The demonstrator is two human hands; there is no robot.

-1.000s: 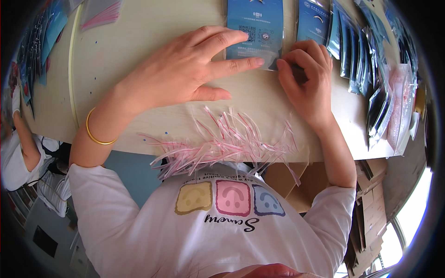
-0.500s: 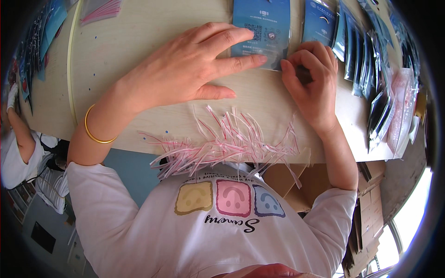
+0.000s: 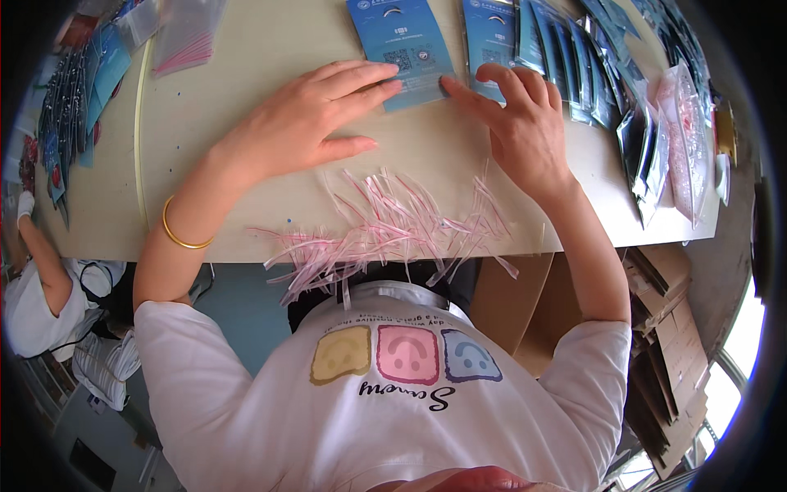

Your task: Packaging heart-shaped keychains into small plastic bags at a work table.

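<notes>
A flat blue card (image 3: 402,41) in a clear sleeve lies tilted on the table at the top centre. My left hand (image 3: 320,115) is open, palm down. Its fingertips rest at the card's lower left edge, with the thumb lying apart from them. Opposite it, my right hand (image 3: 525,123) has its thumb stretched to the card's lower right corner. The other fingers of that hand are bent, beside a second sleeved blue card (image 3: 492,37), and I see nothing held in them. A heap of thin clear strips with pink lines (image 3: 393,221) lies between my forearms.
More sleeved blue cards (image 3: 566,49) overlap in a row at the right, near a clear bag of pink-and-white strips (image 3: 680,139). Clear bags with pink edges (image 3: 188,41) lie top left, past hanging blue cards (image 3: 74,115). Another person's arm (image 3: 45,262) is far left; a cardboard box (image 3: 525,303) stands below the table edge.
The view has shifted. The blue card has turned and now lies tilted. My right hand has gone from curled fingers to a stretched-out thumb touching the card's corner.
</notes>
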